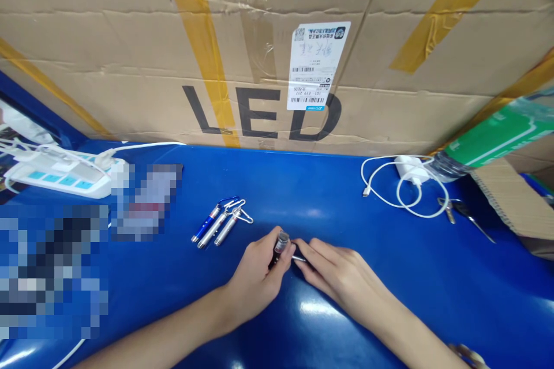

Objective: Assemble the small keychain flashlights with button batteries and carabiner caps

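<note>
My left hand (pixel 262 271) is closed around a small dark penlight (pixel 282 240) whose silver end sticks up between thumb and fingers. Close beside it, my right hand (pixel 331 268) pinches a thin dark piece with a silvery edge (pixel 298 258); most of it is hidden by the fingers, so its kind does not show. To the left of my hands lie a blue keychain penlight (pixel 206 225) and two silver keychain penlights (pixel 213 230), side by side. Their carabiner clips (pixel 242 213) point away from me.
A big cardboard box (pixel 147 69) stands along the back of the blue table (pixel 281 179). At left are a white power strip (pixel 64 176) and a blurred-out phone (pixel 149 202). A charger with white cable (pixel 409 170), keys (pixel 459 210) and a green-labelled bottle (pixel 502 132) lie at right.
</note>
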Action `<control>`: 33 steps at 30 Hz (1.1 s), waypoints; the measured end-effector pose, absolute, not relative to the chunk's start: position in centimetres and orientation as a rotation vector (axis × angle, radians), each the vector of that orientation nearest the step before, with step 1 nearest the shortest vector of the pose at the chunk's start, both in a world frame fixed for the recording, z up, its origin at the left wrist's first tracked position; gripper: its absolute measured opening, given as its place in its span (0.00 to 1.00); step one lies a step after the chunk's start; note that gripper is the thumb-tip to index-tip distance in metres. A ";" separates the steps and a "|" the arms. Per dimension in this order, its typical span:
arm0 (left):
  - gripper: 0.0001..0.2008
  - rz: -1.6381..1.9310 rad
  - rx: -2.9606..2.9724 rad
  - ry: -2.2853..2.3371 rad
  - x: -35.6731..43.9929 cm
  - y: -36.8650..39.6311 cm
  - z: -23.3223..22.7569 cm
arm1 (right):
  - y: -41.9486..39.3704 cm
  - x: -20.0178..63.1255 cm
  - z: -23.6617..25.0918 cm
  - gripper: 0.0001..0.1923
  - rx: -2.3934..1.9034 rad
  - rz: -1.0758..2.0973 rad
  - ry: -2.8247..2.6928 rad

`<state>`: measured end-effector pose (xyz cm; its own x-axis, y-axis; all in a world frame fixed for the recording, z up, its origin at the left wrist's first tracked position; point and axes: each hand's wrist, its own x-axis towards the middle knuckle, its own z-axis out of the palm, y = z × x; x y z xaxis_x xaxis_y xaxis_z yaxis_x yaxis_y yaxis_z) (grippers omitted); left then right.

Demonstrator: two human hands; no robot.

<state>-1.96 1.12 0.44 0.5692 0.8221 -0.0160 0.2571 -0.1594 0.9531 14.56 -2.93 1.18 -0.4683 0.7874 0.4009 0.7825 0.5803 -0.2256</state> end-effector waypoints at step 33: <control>0.12 0.583 1.853 0.763 -2.6 0.9 1.4 | -2.8 15.3 1.2 0.13 -1.288 0.076 -1.949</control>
